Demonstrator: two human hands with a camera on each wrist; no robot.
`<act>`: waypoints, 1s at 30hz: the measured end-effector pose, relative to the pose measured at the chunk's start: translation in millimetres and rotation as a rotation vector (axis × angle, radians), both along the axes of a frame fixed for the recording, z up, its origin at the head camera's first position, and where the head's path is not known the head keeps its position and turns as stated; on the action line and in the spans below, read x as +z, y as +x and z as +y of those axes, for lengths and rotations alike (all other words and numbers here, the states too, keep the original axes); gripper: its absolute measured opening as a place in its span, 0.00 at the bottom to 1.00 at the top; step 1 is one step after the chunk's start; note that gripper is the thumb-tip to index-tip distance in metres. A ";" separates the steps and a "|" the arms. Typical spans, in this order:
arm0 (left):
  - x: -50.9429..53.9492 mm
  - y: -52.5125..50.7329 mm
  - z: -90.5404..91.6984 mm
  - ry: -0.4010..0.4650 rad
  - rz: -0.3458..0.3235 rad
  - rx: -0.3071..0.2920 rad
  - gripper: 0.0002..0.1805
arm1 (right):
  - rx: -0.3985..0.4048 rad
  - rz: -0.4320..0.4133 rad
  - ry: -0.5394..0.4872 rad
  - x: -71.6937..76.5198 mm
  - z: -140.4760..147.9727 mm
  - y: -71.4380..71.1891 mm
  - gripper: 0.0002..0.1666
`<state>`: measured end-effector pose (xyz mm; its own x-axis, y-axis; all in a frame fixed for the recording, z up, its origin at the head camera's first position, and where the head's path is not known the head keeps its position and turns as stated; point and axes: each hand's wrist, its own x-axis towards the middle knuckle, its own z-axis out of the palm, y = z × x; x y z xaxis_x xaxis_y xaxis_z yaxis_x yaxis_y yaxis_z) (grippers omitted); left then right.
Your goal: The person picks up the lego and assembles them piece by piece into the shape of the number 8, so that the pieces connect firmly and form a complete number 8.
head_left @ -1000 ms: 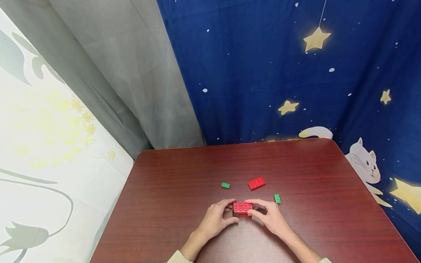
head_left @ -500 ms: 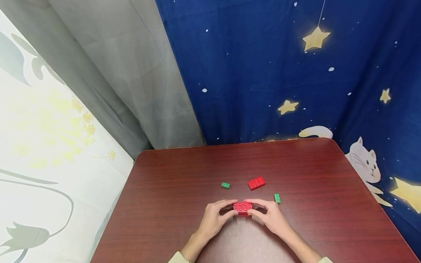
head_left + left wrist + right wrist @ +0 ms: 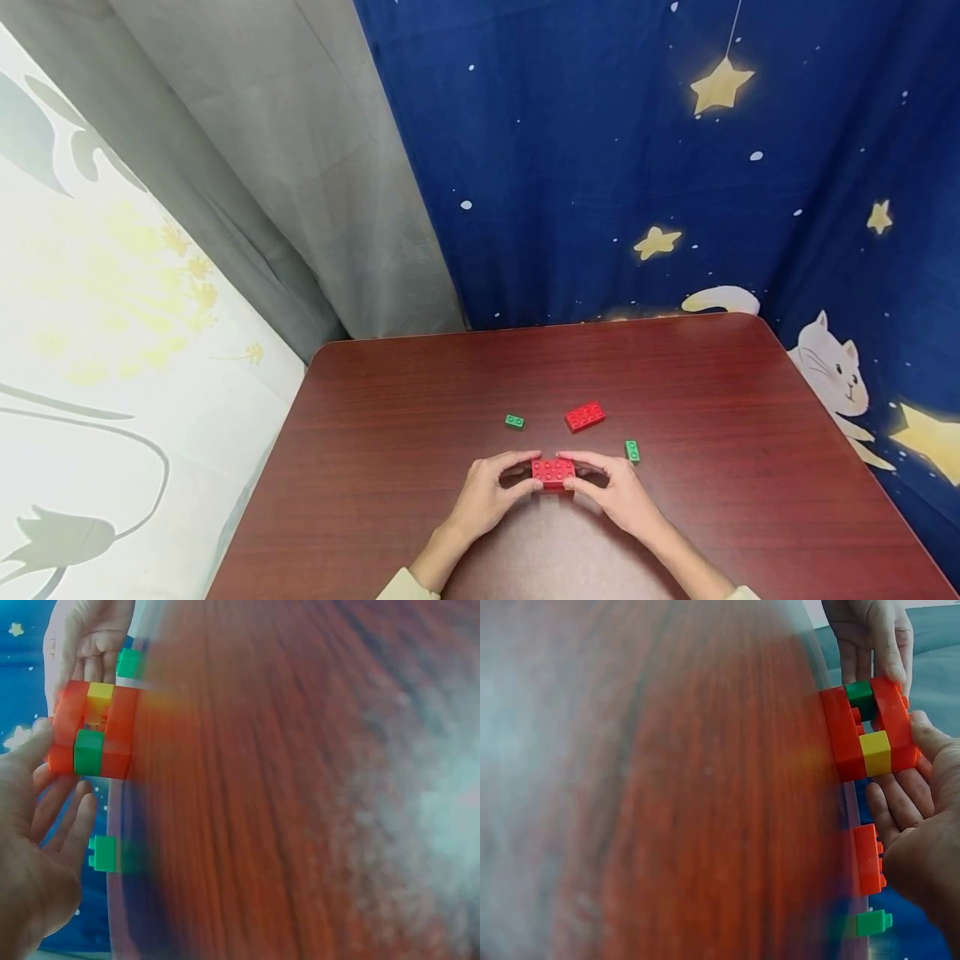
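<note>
A small stack of toy building bricks stands on the table in front of me. Its top is a red eight-stud brick (image 3: 553, 473). Underneath, a green brick (image 3: 88, 753) sits at the left end and a yellow brick (image 3: 876, 754) at the right end, with a gap between them. Another red brick (image 3: 842, 735) forms the base. My left hand (image 3: 480, 500) pinches the top red brick's left end between thumb and fingers. At the right end, my right hand (image 3: 624, 496) grips the same brick likewise. From the head view, the lower bricks are mostly hidden.
Behind the stack lie a loose red brick (image 3: 585, 417) and a small green brick (image 3: 514, 422). A second green brick (image 3: 632, 451) lies just beyond my right hand. The brown table (image 3: 390, 383) ends at a grey curtain (image 3: 300, 167) and a blue star-patterned curtain (image 3: 570, 167).
My left thumb and fingers have closed in on the left end of the top red brick; one second ago the thumb was lower and apart from it. My right hand stays in place.
</note>
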<state>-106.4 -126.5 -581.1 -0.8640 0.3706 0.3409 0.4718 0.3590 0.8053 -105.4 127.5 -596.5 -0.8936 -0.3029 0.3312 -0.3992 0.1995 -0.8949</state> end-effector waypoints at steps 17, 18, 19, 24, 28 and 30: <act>-2.2 2.7 4.7 -0.007 0.016 0.104 0.15 | -0.032 0.041 -0.014 1.7 -1.3 -1.1 0.18; -2.3 2.9 4.7 -0.005 0.010 0.106 0.15 | -0.032 0.042 -0.017 1.5 -1.6 -1.2 0.18; -2.2 3.2 4.7 -0.004 0.007 0.108 0.16 | -0.032 0.043 -0.019 1.2 -2.0 -1.3 0.18; -3.2 4.6 4.5 0.006 -0.010 0.119 0.16 | -0.023 0.039 -0.042 0.6 -3.7 -0.8 0.18; -5.2 5.3 5.6 0.020 -0.009 0.122 0.15 | -0.015 0.030 -0.057 -1.1 -3.2 -0.7 0.18; -6.3 5.5 6.4 0.029 -0.022 0.118 0.15 | -0.011 0.022 -0.068 -2.0 -2.2 -0.5 0.17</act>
<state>-100.9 -120.1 -587.4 -0.9083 0.2559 0.3308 0.4100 0.3879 0.8255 -106.0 125.4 -598.5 -0.8893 -0.2690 0.3697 -0.4166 0.1435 -0.8977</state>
